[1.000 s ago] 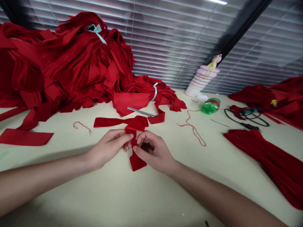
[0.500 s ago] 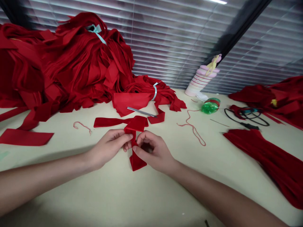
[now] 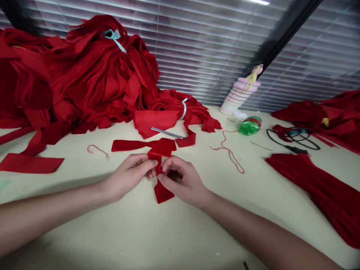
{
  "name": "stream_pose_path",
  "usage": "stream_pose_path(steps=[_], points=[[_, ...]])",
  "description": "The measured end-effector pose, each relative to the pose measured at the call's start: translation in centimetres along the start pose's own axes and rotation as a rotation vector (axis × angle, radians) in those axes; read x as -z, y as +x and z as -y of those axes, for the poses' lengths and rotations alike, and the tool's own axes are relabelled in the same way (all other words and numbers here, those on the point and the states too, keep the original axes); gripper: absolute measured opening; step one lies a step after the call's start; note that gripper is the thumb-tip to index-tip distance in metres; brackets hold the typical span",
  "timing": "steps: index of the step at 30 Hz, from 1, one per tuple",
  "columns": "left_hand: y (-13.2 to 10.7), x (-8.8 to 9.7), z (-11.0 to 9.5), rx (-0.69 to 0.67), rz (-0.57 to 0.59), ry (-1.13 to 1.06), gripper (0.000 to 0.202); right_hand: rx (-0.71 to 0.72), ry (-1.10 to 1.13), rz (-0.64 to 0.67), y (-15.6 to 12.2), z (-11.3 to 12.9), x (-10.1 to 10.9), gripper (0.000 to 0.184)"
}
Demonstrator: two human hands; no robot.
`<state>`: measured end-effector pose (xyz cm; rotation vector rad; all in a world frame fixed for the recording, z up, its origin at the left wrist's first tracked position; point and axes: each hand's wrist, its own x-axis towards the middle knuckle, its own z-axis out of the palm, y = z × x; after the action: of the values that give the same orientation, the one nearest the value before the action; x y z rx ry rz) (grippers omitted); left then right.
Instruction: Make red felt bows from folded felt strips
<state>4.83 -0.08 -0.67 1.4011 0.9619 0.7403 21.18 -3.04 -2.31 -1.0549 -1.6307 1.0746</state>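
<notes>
A red velvet ribbon (image 3: pixel 164 193) is held between my two hands over the table. My left hand (image 3: pixel 132 172) pinches its gathered middle from the left, thumb on top. From the right, my right hand (image 3: pixel 184 180) closes thumb and fingers on the same narrow part, just below. The ribbon's wider upper end folds over above my fingers, and its lower end hangs toward me. Just beyond lies another red ribbon strip (image 3: pixel 129 145), partly behind the held one. Metal tweezers (image 3: pixel 168 133) rest on red fabric behind my hands.
Piled red fabric strips (image 3: pixel 92 78) fill the back left, by the window blinds (image 3: pixel 191 48). To the right are loose red yarn (image 3: pixel 230 152), a green spool (image 3: pixel 250 126), a black cable (image 3: pixel 292 138), a striped bottle-like container (image 3: pixel 239 95) and a red fabric bundle (image 3: pixel 315 191).
</notes>
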Motion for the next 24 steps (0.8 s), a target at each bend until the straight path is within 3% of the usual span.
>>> stream_pose_path(steps=[24], points=[[-0.16,-0.03,-0.14,-0.009,-0.003,0.047,0.023,-0.019,-0.003,0.018,-0.12,0.08,0.05,0.012]])
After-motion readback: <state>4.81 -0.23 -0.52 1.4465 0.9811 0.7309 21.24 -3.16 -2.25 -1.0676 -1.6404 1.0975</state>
